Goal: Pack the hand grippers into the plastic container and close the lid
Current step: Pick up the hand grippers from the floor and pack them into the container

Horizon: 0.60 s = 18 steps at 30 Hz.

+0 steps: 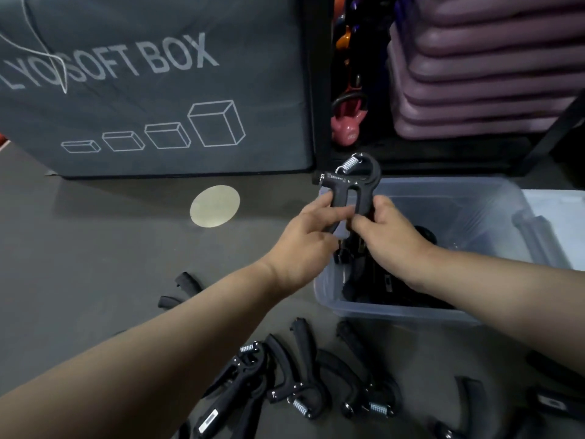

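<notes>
A black hand gripper (pixel 351 182) with a steel spring is held upright above the near left corner of the clear plastic container (pixel 493 198). My left hand (pixel 311 239) pinches its left handle and my right hand (pixel 384 231) grips its right handle. Several black hand grippers lie inside the container (pixel 380 280), partly hidden by my right forearm. More hand grippers (pixel 304 384) are scattered on the floor in front of the container, and one (pixel 180 289) lies farther left. The container's lid (pixel 557 217) rests at the right.
A large grey soft box (pixel 152 83) stands at the back left. A black rack behind the container holds a pink kettlebell (pixel 348 122) and stacked purple steps (pixel 481 74). A pale round floor marker (pixel 215 205) sits on the dark floor.
</notes>
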Motion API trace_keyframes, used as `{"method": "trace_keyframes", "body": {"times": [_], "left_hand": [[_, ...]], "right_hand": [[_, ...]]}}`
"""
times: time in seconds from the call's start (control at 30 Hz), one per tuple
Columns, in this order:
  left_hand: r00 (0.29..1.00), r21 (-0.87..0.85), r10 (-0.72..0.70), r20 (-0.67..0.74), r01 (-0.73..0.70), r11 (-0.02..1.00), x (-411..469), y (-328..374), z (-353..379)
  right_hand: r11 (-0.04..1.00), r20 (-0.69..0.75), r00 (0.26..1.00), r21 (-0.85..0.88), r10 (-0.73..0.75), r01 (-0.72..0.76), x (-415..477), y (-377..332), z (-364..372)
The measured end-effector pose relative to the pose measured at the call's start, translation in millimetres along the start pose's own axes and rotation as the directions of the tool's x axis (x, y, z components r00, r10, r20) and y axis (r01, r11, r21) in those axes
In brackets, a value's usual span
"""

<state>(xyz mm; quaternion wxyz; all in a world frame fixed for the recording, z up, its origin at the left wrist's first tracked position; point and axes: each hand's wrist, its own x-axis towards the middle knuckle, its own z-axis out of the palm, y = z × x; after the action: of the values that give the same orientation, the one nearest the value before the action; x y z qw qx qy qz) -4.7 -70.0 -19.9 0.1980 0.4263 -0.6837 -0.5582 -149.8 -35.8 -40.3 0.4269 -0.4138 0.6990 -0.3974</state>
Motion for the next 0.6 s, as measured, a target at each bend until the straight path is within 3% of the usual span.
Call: {"method": "trace_keyframes", "body": {"times": [0.1, 0.23, 0.33, 0.47, 0.6], "left_hand": [[0.999, 0.114, 0.053, 0.007, -0.054, 0.992, 2.1, -3.4, 12.6], [0.974, 0.392, 0.148, -0.173, -0.069, 0.918, 3.7, -29.9, 27.1], [0.985, 0.492, 0.104, -0.137, -0.023, 0.87, 8.0, -41.1, 36.1], [0.981, 0.593, 0.15, -0.123, -0.049, 0.804, 10.0, -45.2, 39.8], [0.974, 0.591, 0.175, -0.143, -0.058, 0.805, 10.2, -48.4, 39.9]], "right_hand": [[0.99, -0.092, 0.995, -0.134, 0.025, -0.037, -1.1, 11.1, -12.3], [0.953, -0.225, 0.972, -0.271, 0.074, -0.135, 3.7, 32.3, -29.4], [0.911, -0.166, 0.981, -0.382, 0.098, -0.156, 2.3, 47.2, -39.4], [0.851, -0.076, 0.99, -0.505, 0.12, -0.142, 0.3, 57.4, -43.0], [0.856, 0.037, 0.947, -0.439, 0.319, -0.271, 10.5, 58.9, -33.0]]}}
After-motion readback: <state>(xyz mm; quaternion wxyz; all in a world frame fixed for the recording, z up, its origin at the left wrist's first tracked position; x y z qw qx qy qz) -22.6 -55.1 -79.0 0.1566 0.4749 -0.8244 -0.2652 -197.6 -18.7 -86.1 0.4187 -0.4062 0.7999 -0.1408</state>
